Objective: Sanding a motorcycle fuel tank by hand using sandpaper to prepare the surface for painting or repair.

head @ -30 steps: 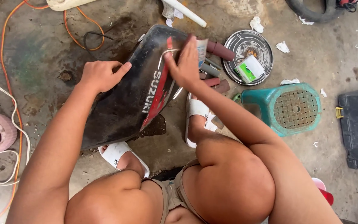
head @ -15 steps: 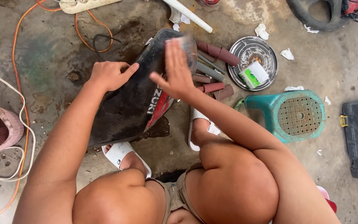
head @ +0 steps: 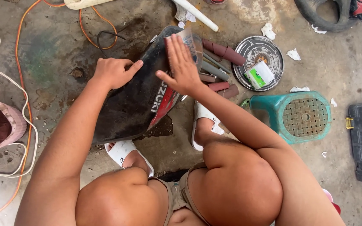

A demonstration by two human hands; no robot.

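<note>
Head view: left hand (head: 115, 72) clamped on black motorcycle fairing panel's (head: 135, 104) upper-left edge, right hand (head: 180, 65) flat, fingers apart, on its far end, long axis running near-left to far-right.

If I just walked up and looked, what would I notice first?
Right in the middle, you'd spot the big black motorcycle panel with a red stripe, propped on the stained concrete floor. The left hand grips its upper edge, while the right hand lies flat on a clear sheet near its top. To the right sits a teal plastic stool, and behind it a round metal tray.
</note>
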